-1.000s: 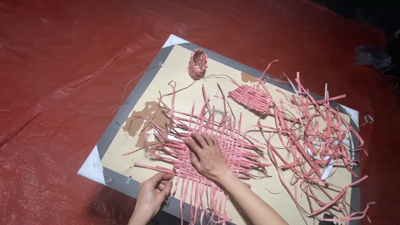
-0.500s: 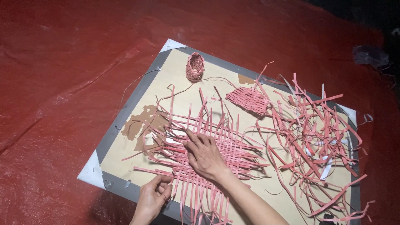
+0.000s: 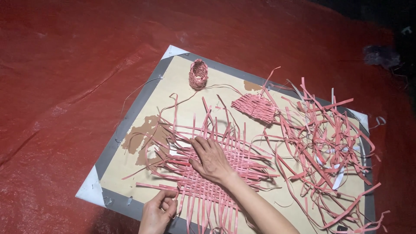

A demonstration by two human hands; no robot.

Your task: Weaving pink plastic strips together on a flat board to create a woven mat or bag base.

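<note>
At lower centre of the frame, a half-woven mat of pink strips lies on a tan board with a grey border, which rests on a red sheet. The right hand lies flat on the woven middle, fingers spread and pointing to the upper left, pressing the crossings down rather than gripping anything. The left hand, at the bottom edge, has thumb and fingers pinched together at the near end of a loose horizontal strip; whether the strip is actually caught between them cannot be told for certain. The hands are well apart. A small woven cup stands near the board's top corner, a small woven patch lies right of centre, and a tangled heap of spare strips fills the right side. Judgement: the step is seating one weaver in the mat. It is done well by keeping the flat palm on the crossings so they do not slide, drawing the strip level and snug against its neighbour, and avoiding a twist or a hard tug that could tear it.
</note>
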